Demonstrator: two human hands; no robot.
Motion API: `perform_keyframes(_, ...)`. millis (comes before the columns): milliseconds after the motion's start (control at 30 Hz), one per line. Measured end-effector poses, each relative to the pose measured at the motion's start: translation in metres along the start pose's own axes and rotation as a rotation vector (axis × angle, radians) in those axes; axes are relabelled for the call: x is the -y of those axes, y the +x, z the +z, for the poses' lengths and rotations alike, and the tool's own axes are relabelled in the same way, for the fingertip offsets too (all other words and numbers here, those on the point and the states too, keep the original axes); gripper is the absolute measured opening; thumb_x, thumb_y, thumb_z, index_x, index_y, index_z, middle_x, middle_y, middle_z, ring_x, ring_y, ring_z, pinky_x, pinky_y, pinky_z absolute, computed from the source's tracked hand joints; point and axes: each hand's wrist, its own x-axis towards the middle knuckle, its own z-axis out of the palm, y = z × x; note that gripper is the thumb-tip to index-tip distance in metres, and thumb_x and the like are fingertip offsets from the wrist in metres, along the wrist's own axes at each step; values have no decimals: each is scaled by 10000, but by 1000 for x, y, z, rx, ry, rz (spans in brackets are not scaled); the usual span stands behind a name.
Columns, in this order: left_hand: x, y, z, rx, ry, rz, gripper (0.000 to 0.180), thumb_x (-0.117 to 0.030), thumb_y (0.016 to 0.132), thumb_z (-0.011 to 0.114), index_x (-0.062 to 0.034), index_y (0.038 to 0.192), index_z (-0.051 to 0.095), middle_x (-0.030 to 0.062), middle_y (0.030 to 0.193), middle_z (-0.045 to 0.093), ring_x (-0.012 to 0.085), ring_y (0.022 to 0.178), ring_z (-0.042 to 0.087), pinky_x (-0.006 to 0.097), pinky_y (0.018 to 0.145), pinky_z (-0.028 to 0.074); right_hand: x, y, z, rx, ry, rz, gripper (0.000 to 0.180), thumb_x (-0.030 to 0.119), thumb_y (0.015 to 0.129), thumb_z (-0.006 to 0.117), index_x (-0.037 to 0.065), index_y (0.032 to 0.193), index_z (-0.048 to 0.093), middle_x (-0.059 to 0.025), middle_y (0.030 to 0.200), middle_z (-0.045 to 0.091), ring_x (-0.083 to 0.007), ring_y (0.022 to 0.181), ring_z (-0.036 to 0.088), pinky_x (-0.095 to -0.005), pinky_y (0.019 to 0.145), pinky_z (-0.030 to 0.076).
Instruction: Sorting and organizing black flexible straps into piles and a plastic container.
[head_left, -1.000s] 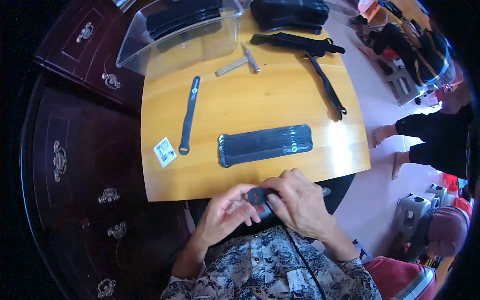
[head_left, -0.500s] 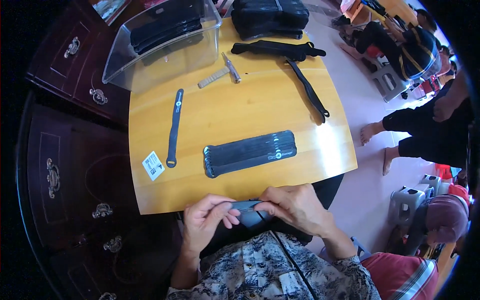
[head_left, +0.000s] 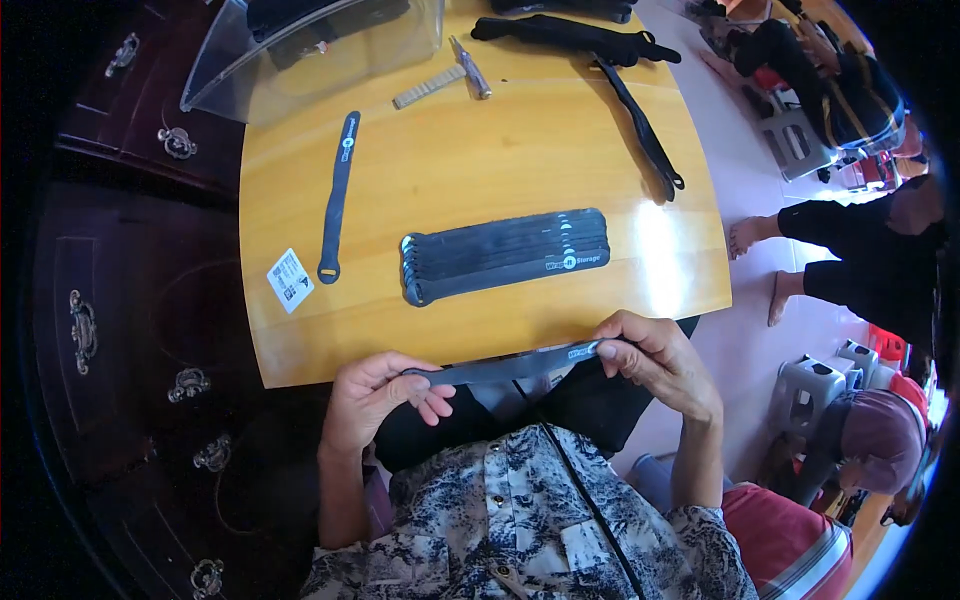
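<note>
A dark grey fabric strap (head_left: 505, 369) with pale lettering stretches between my hands over my lap, just off the table's front edge. My left hand (head_left: 378, 396) pinches one end between thumb and fingers. The other end, by the lettering, is gripped by my right hand (head_left: 655, 362). Beyond them, a neat overlapping stack of similar straps (head_left: 500, 258) lies on the table. One single strap (head_left: 341, 195) with a slotted end lies lengthwise to its left, near a white printed label (head_left: 290, 281).
On the yellow table (head_left: 480, 170) lies a small tool with a beige band (head_left: 430, 87). A clear plastic bin (head_left: 215, 75) of black straps stands far left, and a black strap bundle (head_left: 570, 40) far right. Dark drawers (head_left: 130, 300) flank the left; people and stools (head_left: 808, 385) are at right.
My hands have moved apart, drawing the strap out from a short, bunched length to nearly full length. The view has tipped, so the table things sit higher in the picture.
</note>
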Motion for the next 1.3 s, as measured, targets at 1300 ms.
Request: perform_keyframes(1300, 3, 42, 13, -652, 287, 156, 82, 19, 841, 653, 19, 909, 606, 39, 708, 616, 65, 599, 582, 195, 500, 469, -40, 34, -1, -536, 145, 104, 173, 192, 877, 659, 61, 828, 557, -15, 614, 564, -49, 462, 435, -171, 416, 312)
